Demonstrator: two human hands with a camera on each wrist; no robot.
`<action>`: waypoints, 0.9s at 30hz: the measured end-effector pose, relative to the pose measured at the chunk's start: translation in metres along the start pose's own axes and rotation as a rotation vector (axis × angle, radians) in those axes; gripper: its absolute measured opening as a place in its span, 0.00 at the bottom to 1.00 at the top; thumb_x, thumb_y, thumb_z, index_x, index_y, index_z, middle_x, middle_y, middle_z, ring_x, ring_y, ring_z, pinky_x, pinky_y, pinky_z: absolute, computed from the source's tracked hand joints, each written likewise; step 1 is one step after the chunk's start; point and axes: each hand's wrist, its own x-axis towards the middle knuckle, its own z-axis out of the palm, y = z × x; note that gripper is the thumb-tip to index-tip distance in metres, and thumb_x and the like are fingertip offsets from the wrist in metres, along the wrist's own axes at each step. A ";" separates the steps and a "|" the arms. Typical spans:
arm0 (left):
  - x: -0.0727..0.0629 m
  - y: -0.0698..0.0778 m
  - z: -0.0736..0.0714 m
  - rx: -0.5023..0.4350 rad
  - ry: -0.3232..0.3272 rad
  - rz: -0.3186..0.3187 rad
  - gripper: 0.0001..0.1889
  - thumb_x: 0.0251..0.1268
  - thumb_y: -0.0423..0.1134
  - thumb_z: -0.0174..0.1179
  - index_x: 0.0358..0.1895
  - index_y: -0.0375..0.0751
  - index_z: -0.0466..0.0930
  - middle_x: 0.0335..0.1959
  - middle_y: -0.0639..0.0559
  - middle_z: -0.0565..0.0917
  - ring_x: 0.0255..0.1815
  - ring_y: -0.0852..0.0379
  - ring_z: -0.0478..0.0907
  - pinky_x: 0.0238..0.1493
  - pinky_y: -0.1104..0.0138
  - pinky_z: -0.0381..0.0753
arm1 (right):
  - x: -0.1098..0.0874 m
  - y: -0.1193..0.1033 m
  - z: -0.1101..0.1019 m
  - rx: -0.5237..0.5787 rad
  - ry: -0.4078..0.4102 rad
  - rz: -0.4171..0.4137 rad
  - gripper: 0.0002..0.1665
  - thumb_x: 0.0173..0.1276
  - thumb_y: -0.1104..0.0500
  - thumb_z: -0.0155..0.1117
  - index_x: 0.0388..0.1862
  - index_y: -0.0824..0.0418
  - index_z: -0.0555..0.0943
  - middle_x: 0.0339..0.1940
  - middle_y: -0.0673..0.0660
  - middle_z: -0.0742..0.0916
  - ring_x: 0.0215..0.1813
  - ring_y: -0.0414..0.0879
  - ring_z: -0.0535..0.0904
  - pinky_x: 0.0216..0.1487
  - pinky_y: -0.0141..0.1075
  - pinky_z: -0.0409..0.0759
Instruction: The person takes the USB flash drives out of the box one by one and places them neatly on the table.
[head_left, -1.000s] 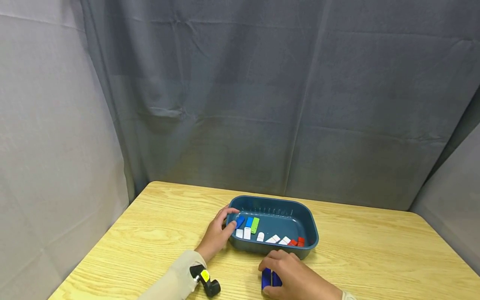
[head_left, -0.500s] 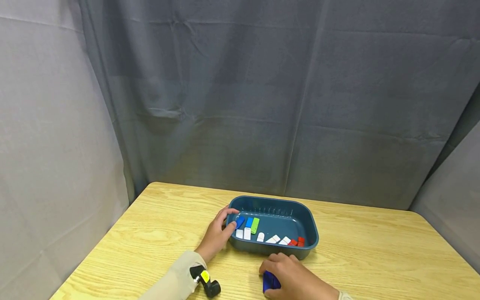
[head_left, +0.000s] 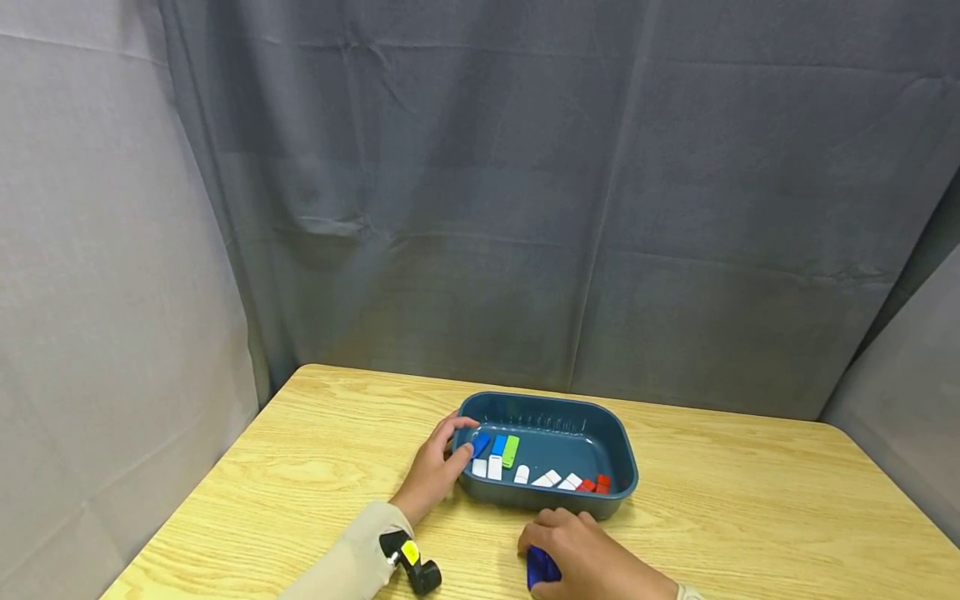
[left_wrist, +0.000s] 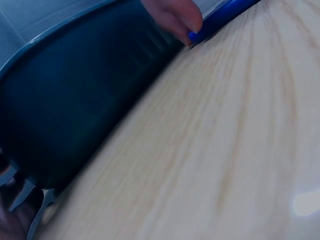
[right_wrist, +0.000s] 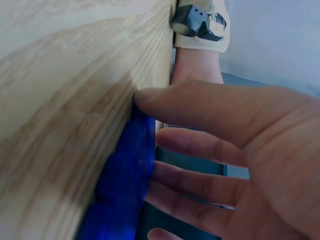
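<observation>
In the head view a dark teal plastic tub point(head_left: 540, 500) stands on the wooden table, with several small white, blue, green and red blocks inside. My left hand point(head_left: 437, 462) holds the tub's left end, thumb and index finger over the rim beside a blue block point(head_left: 482, 443). In front of the tub my right hand point(head_left: 581, 554) grips a dark blue, shiny, see-through piece point(head_left: 542, 568) on the table. The right wrist view shows this blue piece point(right_wrist: 120, 175) as a row of rounded bumps, thumb at one end and fingers along its side.
Red blocks point(head_left: 602, 483) lie at the tub's right end and white blocks point(head_left: 547, 478) along its near side. Grey curtain point(head_left: 525, 208) hangs behind the table point(head_left: 750, 492), and pale cloth walls stand at both sides. A black wrist camera point(head_left: 416, 567) sits on the left sleeve.
Two dark blue strips with a gap between them showed under my right hand; now they appear as one narrower piece. My right hand has shifted slightly toward me. My left hand stays put.
</observation>
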 end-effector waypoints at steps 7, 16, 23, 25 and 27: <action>0.000 -0.001 0.000 0.000 0.004 0.004 0.16 0.69 0.38 0.52 0.57 0.56 0.73 0.74 0.46 0.60 0.72 0.43 0.60 0.68 0.47 0.64 | 0.000 0.000 -0.001 -0.009 0.003 -0.007 0.19 0.54 0.45 0.74 0.44 0.43 0.82 0.40 0.41 0.81 0.39 0.35 0.72 0.38 0.36 0.74; 0.000 -0.003 0.001 -0.011 0.002 0.006 0.16 0.69 0.40 0.53 0.57 0.60 0.73 0.74 0.46 0.59 0.72 0.41 0.60 0.68 0.44 0.61 | -0.002 -0.002 -0.005 0.009 0.020 0.002 0.21 0.55 0.44 0.73 0.48 0.44 0.82 0.42 0.43 0.81 0.39 0.36 0.73 0.41 0.38 0.81; 0.000 -0.003 0.000 -0.034 0.002 0.024 0.15 0.69 0.40 0.53 0.57 0.55 0.74 0.74 0.46 0.60 0.71 0.43 0.61 0.66 0.47 0.66 | -0.001 -0.010 -0.013 0.084 0.076 -0.024 0.18 0.58 0.48 0.71 0.48 0.47 0.82 0.44 0.42 0.81 0.43 0.37 0.76 0.43 0.34 0.83; 0.000 -0.003 0.000 -0.045 0.004 0.034 0.14 0.69 0.40 0.53 0.56 0.53 0.75 0.74 0.45 0.60 0.72 0.43 0.61 0.65 0.49 0.67 | -0.001 -0.013 -0.016 0.082 0.103 -0.039 0.17 0.59 0.50 0.71 0.48 0.48 0.82 0.44 0.42 0.81 0.44 0.37 0.76 0.44 0.34 0.82; 0.000 -0.004 0.000 -0.054 0.010 0.043 0.14 0.69 0.39 0.53 0.55 0.52 0.76 0.73 0.45 0.61 0.72 0.44 0.61 0.65 0.49 0.69 | -0.001 -0.015 -0.018 0.064 0.151 -0.068 0.16 0.60 0.51 0.71 0.47 0.49 0.82 0.45 0.42 0.81 0.44 0.37 0.77 0.46 0.34 0.82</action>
